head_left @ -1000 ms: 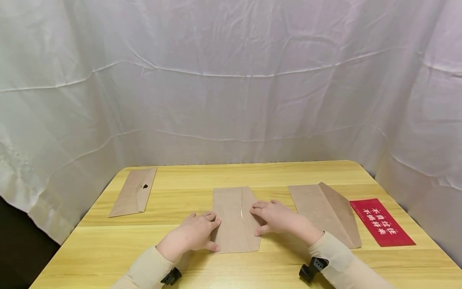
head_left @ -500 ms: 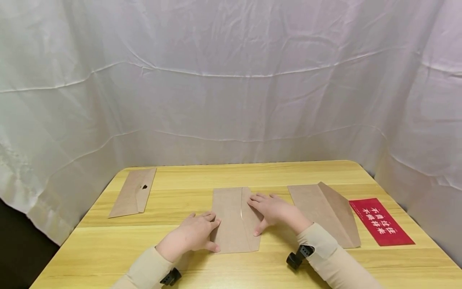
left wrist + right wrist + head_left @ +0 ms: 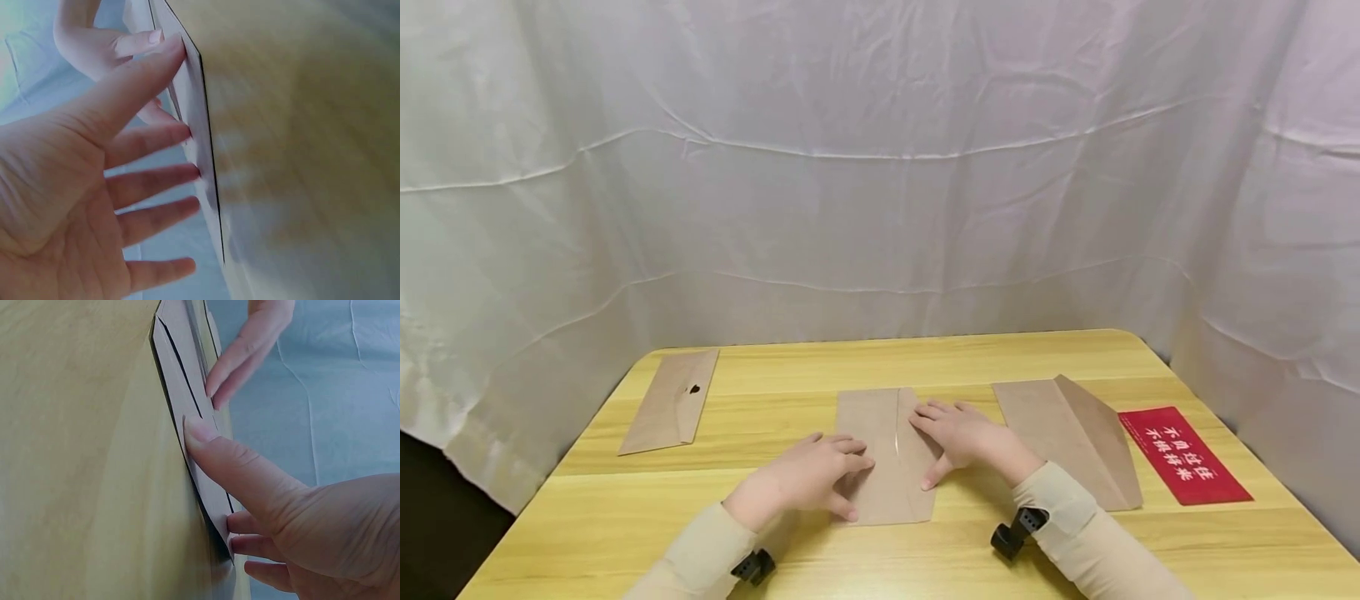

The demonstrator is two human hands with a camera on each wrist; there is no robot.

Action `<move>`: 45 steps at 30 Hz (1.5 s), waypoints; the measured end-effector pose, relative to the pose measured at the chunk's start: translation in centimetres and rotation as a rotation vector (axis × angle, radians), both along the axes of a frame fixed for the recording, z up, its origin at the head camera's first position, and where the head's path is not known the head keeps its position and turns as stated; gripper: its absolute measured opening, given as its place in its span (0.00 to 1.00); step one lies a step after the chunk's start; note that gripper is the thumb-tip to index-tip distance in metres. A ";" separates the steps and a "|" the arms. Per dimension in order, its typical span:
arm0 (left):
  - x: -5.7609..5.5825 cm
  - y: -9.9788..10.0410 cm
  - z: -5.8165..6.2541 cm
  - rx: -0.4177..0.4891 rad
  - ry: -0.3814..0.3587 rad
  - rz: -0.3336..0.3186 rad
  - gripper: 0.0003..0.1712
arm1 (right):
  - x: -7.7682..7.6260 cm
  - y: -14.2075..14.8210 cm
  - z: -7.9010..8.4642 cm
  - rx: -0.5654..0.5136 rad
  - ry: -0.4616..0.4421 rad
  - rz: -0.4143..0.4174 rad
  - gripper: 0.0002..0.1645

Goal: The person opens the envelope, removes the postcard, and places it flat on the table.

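Note:
A brown paper envelope (image 3: 868, 408) lies flat at the middle of the table, its pointed flap (image 3: 917, 475) spread toward the right. My left hand (image 3: 808, 475) rests on the envelope's left side with spread fingers. In the left wrist view, the left thumb (image 3: 147, 75) touches the paper near a corner. On the flap's outer edge lies my right hand (image 3: 966, 437), fingers extended. The right wrist view shows the right thumb (image 3: 228, 462) pressing the paper along that edge. Neither hand is curled round the envelope.
Right of the hands lies another brown envelope (image 3: 1052, 425) with its flap unfolded. Beside it is a red card (image 3: 1183, 454) with white characters. A closed brown envelope (image 3: 666, 408) with a dark mark sits at the far left. White curtains (image 3: 880, 225) surround the wooden table (image 3: 790, 367).
My left hand has slid a little right, farther onto the envelope. The right hand has shifted slightly left and away from me along the flap. The head view has turned slightly.

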State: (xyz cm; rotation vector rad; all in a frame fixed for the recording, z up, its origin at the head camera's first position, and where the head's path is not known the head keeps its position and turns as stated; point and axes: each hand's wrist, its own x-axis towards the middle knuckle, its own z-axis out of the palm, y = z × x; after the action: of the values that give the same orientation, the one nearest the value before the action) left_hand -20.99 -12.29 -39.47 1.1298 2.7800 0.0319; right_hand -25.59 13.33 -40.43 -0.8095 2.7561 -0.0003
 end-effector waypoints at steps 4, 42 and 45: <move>-0.5 0.7 0.2 0.010 0.018 -0.081 0.38 | -0.1 -0.1 0.1 -0.002 0.002 0.001 0.66; -2.0 5.3 -0.2 0.031 -0.049 -0.292 0.20 | 0.2 0.1 0.5 -0.033 -0.001 0.028 0.65; -2.0 5.3 -0.2 0.041 -0.063 -0.296 0.20 | 0.1 0.2 0.5 -0.031 -0.001 0.026 0.65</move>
State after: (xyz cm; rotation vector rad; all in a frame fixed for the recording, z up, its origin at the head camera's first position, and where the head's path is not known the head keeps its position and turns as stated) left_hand -23.00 -7.02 -39.66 1.5100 2.5408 0.0917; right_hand -25.44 13.49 -39.95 -0.8530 2.7506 -0.0387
